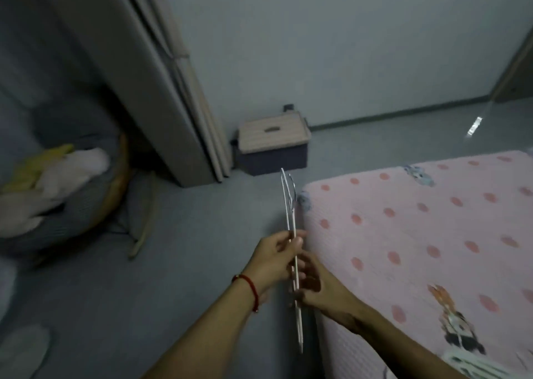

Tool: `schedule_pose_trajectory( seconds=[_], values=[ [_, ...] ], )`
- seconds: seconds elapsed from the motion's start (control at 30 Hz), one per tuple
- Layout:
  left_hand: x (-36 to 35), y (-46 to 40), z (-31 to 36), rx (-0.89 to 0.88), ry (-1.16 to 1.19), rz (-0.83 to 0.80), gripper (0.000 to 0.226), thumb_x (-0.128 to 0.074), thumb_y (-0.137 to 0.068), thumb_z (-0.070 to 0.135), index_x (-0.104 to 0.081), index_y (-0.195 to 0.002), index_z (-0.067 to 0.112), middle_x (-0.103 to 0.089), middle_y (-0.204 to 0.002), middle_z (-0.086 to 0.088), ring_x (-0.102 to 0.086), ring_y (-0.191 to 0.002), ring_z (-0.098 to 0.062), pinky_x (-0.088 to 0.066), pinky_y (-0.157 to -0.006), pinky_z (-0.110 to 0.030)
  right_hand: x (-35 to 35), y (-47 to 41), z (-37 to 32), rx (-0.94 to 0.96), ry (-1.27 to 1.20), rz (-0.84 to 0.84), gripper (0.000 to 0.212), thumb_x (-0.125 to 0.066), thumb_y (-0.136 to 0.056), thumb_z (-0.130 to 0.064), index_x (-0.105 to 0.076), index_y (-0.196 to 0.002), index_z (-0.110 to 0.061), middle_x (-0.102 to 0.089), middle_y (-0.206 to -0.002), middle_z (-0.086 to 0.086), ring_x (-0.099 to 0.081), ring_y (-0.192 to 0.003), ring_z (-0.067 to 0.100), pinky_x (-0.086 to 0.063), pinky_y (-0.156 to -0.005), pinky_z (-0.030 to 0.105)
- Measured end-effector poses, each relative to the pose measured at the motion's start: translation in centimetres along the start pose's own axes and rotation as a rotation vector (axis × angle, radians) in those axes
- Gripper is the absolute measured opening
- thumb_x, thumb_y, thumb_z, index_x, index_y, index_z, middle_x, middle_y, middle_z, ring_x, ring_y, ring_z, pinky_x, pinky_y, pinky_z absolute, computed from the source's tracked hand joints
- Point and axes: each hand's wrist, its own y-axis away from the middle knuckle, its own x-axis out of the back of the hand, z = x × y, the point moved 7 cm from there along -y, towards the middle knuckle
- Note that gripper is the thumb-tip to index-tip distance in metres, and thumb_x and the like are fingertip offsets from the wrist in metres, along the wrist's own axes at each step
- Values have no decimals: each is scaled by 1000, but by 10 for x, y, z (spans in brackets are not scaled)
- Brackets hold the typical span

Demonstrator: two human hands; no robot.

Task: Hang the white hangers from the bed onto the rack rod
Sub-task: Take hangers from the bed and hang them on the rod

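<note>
left hand (274, 259): fingers curled round the upper part of the white hangers (292, 243), thumb and fingertips pinching the thin frames together
right hand (315, 285): wrapped round the same bundle lower down, looks like a proper grip, though the hangers and the left hand cover part of the fingers
hangers: looks like two, maybe more, held edge-on out over the floor (187, 263) just beside the corner of the bed (418, 234), hooks pointing up and away from the person
more hangers (473, 362): something white and slatted lies on the bed at the bottom right, probably the rest of the pile, cut off by the frame
step in hand: I'd say they're squaring up or splitting the bundle before carrying it over
how to do it well: honestly, keep the hooks all facing one way, peel one hanger off with the left while the right holds the rest steady, otherwise those thin wires tangle and snag on each other
rack rod: nowhere in view, so no idea which way they have to turn
hard to see: room is dim and blurry, exact hanger count is a guess
background: a lidded storage box (274, 145) by the wall and a basket of soft stuff (57, 182) on the left, both well clear of the hands
</note>
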Motion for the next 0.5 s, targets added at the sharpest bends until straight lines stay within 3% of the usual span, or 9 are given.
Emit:
schedule_pose_trajectory(
  seconds=[0.03, 0.1, 0.17, 0.23, 0.33, 0.4, 0.5],
  values=[
    [30, 16, 5, -33, 30, 48, 19, -57, -101, 15, -65, -114, 4, -63, -92, -15, -62, -80, -27, -61, -67, -37, -23, -9, -20, 24, 50, -92, 83, -77, -83, -17, -35, -149, -43, -57, -138, -4, -65, -115, 19, -61, -90, 42],
    [89, 51, 11, -95, 61, 149, 19, -57, -100, 13, -66, -113, 3, -63, -90, -10, -62, -79, -26, -61, -66, -39, -64, -26, -68, 127, 271, -202, 83, -82, -78, -48, -34, -146, -50, -56, -139, -10, -64, -114, 7, -59, -94, 36],
    [149, 89, 10, -133, 87, 260, 17, -58, -100, 13, -67, -108, 2, -58, -91, -11, -61, -76, -26, -60, -65, -41, -99, -45, -129, 301, 442, -129, 88, -71, -68, -80, -40, -143, -47, -54, -142, -10, -61, -115, 0, -59, -93, 29],
    [206, 128, 6, -152, 94, 361, 17, -58, -100, 14, -67, -105, 1, -51, -95, -15, -59, -76, -27, -61, -66, -43, -151, -57, -198, 560, 532, -74, 79, -68, -79, -72, -44, -146, -37, -53, -143, -11, -60, -116, 2, -58, -93, 28],
    [280, 189, -3, -166, 88, 477, 16, -60, -99, 18, -69, -103, 5, -52, -97, -15, -60, -80, -28, -61, -66, -42, -264, -62, -278, 885, 715, -215, 77, -74, -89, -47, -37, -155, -32, -42, -153, -13, -52, -126, -2, -50, -98, 14],
    [323, 229, -11, -179, 93, 547, 15, -60, -99, 17, -69, -103, 6, -52, -97, -15, -61, -80, -29, -61, -67, -45, -338, -64, -306, 965, 802, -332, 75, -75, -89, -43, -41, -154, -30, -41, -158, -11, -47, -132, -3, -47, -103, 13],
    [379, 284, -27, -206, 116, 641, 16, -59, -99, 16, -68, -104, 4, -52, -93, -14, -61, -78, -27, -62, -69, -50, -429, -66, -317, 1011, 800, -431, 61, -79, -86, -37, -59, -141, -18, -58, -145, -4, -59, -120, 2, -52, -101, 22]
  ],
)
